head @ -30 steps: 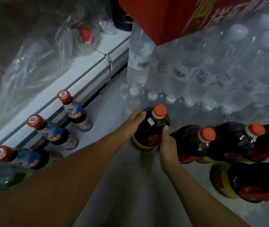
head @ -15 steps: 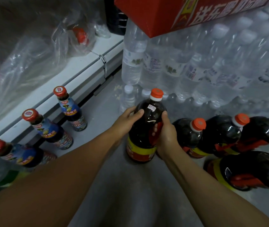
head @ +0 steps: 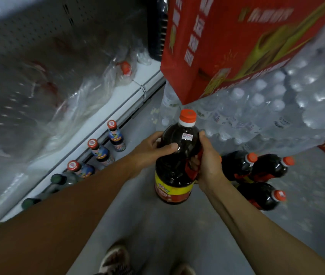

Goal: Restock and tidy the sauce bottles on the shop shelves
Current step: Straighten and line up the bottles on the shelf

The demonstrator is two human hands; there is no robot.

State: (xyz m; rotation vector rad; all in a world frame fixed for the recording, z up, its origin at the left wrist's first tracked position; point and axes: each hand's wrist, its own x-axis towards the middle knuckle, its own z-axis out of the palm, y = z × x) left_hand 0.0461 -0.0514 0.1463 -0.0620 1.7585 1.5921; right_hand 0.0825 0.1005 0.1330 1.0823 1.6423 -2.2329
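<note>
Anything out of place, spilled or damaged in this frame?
No spill or damage shows. What stands out: small sauce bottles stand on the floor along the shelf base, and big dark bottles sit there too. Both hands, left and right, hold one big bottle.

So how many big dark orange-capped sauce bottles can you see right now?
4. One bottle in hand is held by the left hand and right hand. Three floor bottles stand right of it. The right arm may hide more.

Dim, bluish light, motion blur smearing the shelf (head: 38, 86) at left, and wide-angle bending at the edges.
</note>
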